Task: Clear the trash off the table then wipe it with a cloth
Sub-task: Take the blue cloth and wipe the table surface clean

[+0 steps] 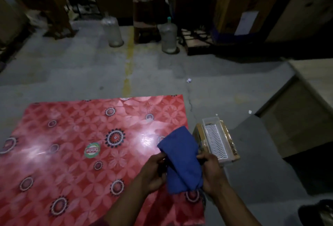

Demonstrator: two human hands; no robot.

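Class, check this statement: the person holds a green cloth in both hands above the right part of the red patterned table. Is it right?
Not quite. The cloth is blue, not green, as the head view shows. The left hand and right hand do hold it above the right part of the red patterned table.

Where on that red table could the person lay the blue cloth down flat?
Nearly all of the red table is bare: the whole stretch from the round green sticker out to the left and far edges. The one crowded spot is the near right corner, where the left hand and right hand hold the blue cloth, beside the clear box.
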